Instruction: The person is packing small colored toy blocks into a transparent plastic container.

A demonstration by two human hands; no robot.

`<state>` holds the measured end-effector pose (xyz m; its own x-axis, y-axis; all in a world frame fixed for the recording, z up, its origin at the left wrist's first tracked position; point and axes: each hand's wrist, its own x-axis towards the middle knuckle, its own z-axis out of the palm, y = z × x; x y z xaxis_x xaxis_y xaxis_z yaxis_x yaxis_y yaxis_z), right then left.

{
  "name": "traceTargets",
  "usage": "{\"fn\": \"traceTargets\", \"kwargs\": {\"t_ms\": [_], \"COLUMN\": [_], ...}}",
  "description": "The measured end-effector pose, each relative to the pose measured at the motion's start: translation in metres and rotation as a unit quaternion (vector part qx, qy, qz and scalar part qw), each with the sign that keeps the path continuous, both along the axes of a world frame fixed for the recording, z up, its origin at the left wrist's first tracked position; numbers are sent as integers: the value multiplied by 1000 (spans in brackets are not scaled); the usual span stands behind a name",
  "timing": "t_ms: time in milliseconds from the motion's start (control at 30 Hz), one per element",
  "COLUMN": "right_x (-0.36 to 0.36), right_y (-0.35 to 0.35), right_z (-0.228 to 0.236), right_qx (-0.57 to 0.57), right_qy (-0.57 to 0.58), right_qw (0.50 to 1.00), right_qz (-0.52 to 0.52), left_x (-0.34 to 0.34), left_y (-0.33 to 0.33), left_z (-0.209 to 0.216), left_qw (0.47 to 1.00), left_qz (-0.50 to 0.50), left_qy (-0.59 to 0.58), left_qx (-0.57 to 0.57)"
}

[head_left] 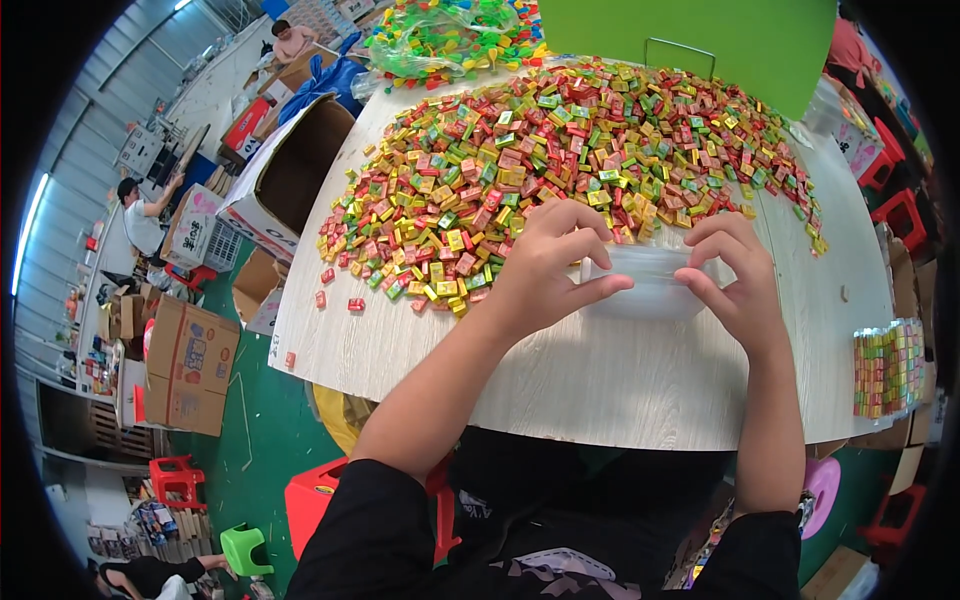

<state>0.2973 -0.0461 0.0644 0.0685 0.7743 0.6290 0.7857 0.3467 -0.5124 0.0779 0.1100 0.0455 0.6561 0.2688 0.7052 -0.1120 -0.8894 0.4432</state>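
Observation:
A clear plastic container [645,290], or several nested together, stands on the pale wood-grain table [640,400] in front of me. My left hand [560,262] grips its left edge, thumb toward the near side and fingers curled above. My right hand [735,282] pinches the right edge in the same way. Just beyond lies a wide heap of small block-shaped wrapped candies [560,170] in red, yellow, green and pink. Whether the container has anything inside is hard to make out.
A green board [690,45] with a wire handle stands behind the heap. Bagged colourful plastic pieces [450,40] lie at the back. A packed block of wrapped candies [888,370] sits at the right edge. An open carton [290,175] and red stool [318,500] are on the left.

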Motion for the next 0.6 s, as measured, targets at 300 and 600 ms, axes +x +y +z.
{"fn": "traceTargets", "kwargs": {"t_ms": [300,600], "right_x": [-2,-1], "right_y": [1,2], "right_z": [0,-1], "right_qx": [7,19], "right_qy": [10,15], "right_qw": [1000,1000], "right_qz": [3,7], "left_x": [3,2], "left_y": [-2,-1], "left_z": [-3,-5], "left_qw": [1000,996], "left_qz": [10,50], "left_qy": [-26,-52], "left_qx": [-5,-49]}}
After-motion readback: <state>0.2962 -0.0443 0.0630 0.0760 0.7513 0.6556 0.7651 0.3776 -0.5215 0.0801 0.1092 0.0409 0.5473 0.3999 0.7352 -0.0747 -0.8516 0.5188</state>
